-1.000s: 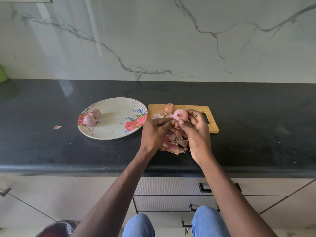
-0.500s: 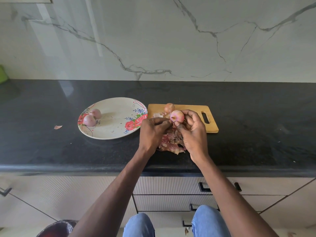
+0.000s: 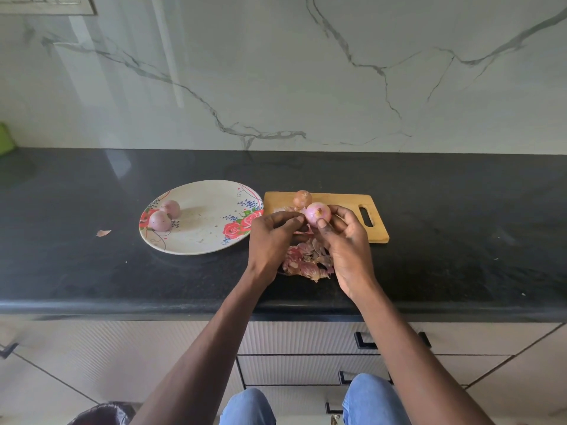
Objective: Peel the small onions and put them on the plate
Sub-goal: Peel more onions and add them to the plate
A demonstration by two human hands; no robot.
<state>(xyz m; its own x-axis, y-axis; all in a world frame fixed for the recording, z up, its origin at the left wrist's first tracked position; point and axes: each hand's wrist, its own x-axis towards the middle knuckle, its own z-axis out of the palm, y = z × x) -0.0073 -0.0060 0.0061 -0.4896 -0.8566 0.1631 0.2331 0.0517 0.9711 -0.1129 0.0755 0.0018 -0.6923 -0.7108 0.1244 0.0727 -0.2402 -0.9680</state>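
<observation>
hands meet just above the cutting board [image 3: 343, 204], which lies flat on the black counter [image 3: 445, 240]. right hand [image 3: 346, 243] holds a pale pink onion [image 3: 318, 213] over the board's near left part, thumb under it and fingers curled round its far side. left hand [image 3: 271, 237] sits just left of that onion with fingertips pinched together against its skin. an unpeeled brown onion [image 3: 302, 198] rests on the board's far edge, right behind the held one. a pile of peels [image 3: 306, 260] lies at the board's near left corner, spilling onto the counter under the hands. left of the board, almost touching its edge, sits the flowered plate [image 3: 208, 237] with two peeled onions [image 3: 164, 216] at its far left rim. further left of the board, past the plate, one loose peel scrap [image 3: 103, 232] lies on bare counter. wide dark counter runs right of the board, and a strip runs behind it up to the marble wall [image 3: 276, 72]. compared with half a second ago, the held onion has turned so its root tip faces up, and both hands have shifted a little toward the board.
</observation>
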